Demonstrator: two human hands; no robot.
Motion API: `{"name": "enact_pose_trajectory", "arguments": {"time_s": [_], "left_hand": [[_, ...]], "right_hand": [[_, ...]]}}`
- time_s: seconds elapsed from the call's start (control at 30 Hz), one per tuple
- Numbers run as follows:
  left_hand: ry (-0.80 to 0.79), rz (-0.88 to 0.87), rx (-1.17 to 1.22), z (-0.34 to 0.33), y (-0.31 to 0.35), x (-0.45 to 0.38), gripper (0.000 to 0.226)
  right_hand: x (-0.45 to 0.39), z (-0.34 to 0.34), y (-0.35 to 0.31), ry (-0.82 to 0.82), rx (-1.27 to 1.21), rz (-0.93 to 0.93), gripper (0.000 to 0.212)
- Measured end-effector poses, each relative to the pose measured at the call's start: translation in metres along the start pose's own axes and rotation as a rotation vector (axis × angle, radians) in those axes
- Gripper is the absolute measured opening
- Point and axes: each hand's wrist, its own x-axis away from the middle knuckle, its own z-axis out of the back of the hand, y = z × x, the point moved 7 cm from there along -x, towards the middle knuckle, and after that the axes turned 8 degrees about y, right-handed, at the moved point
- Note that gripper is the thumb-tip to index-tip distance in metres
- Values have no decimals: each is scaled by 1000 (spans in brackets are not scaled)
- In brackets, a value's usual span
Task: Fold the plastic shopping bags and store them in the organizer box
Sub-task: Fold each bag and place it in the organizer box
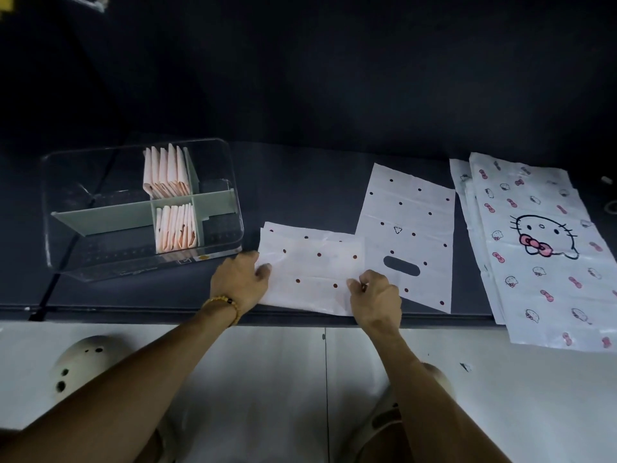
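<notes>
- White plastic with dark red dots: a half-folded bag lies on the dark tabletop, just right of the clear organizer box.
- Left hand lies on the bag's left edge, thumb on the plastic, its grip loose rather than closed.
- Right hand pinches the bag's right edge, grip closed on the plastic.
- Folding looks to be the step in hand; the next move calls for carrying that pinched edge across to the left and flattening the crease.
- Pink folded bags already stand in two middle compartments; a flat dotted bag and cat-print bags wait at right.
</notes>
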Motion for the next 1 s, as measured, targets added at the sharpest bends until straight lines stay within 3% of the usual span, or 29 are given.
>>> {"name": "enact_pose_trajectory", "arguments": {"time_s": [0.2, 0.4, 0.53, 0.63, 0.7, 0.8, 0.87, 0.93, 1.0], "left_hand": [[-9, -6, -178, -7, 9, -12, 35], [87, -12, -211, 1, 11, -8, 35], [261, -273, -118, 14, 30, 14, 34], [88, -579, -152, -12, 49, 31, 37], [-78, -640, -196, -32, 45, 37, 46], [-130, -643, -288, -45, 33, 39, 52], [-135, -640, -326, -46, 32, 39, 53], [-125, -626, -353, -45, 33, 39, 57], [-122, -618, -365, -46, 34, 39, 61]], "right_hand": [[-13, -1, 0, -7, -31, -27, 30], [-22, -3, 0, -59, -10, -62, 31], [-24, -6, 2, -82, -2, -79, 31], [-25, -6, 1, -94, 4, -77, 31], [-25, -8, 1, -105, -2, -83, 30], [-20, 2, 0, -40, 0, -78, 29], [-10, 20, -7, 184, 58, 94, 24], [18, 25, -30, 362, 94, 444, 21], [48, 6, -54, 322, 71, 696, 26]]}}
